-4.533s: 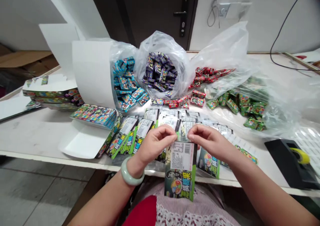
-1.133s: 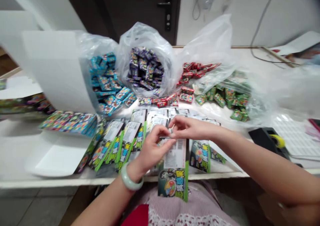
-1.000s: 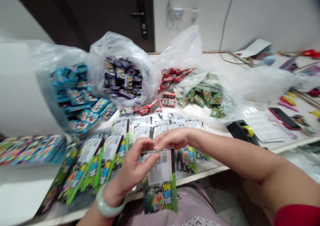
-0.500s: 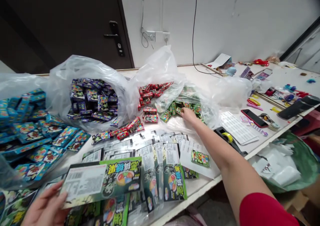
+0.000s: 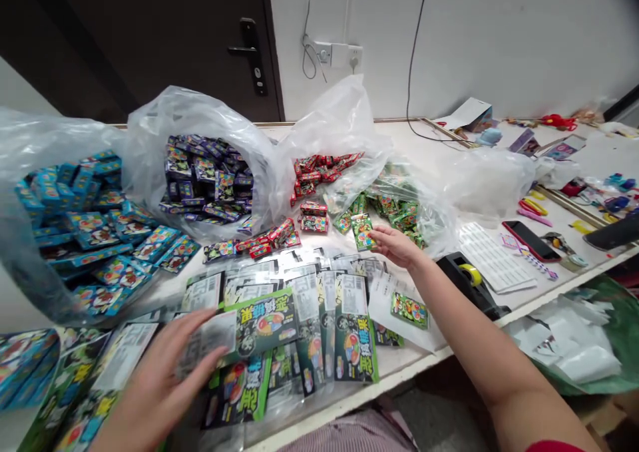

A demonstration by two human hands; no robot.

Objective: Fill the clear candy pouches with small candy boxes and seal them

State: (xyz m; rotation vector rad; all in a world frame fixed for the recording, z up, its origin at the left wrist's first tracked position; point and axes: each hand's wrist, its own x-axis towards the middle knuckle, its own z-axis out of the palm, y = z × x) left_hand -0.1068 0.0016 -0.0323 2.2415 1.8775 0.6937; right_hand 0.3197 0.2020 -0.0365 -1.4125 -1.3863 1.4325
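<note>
My right hand (image 5: 394, 244) pinches a small green candy box (image 5: 363, 231) by its right edge, in front of a clear bag (image 5: 394, 179) of similar green boxes. At the lower left, my left hand (image 5: 164, 372) has its thumb and fingers spread over the left end of a black-and-green printed packet (image 5: 267, 322). That packet lies across other clear-sleeved packets (image 5: 352, 332) spread along the table's front. Another green box (image 5: 409, 309) rests on a white sheet (image 5: 382, 305) near my right forearm.
Clear bags spill blue boxes (image 5: 94, 229), purple boxes (image 5: 207, 172) and red boxes (image 5: 319, 172) along the back. Right of my forearm are a tape dispenser (image 5: 469, 282), label sheets (image 5: 496, 255) and a phone (image 5: 532, 240). A green sack (image 5: 614, 305) stands below the table edge.
My right hand has drawn a green box out of the bag toward me. My left hand has loosened from the packet, which now lies on the pile. The view has shifted left.
</note>
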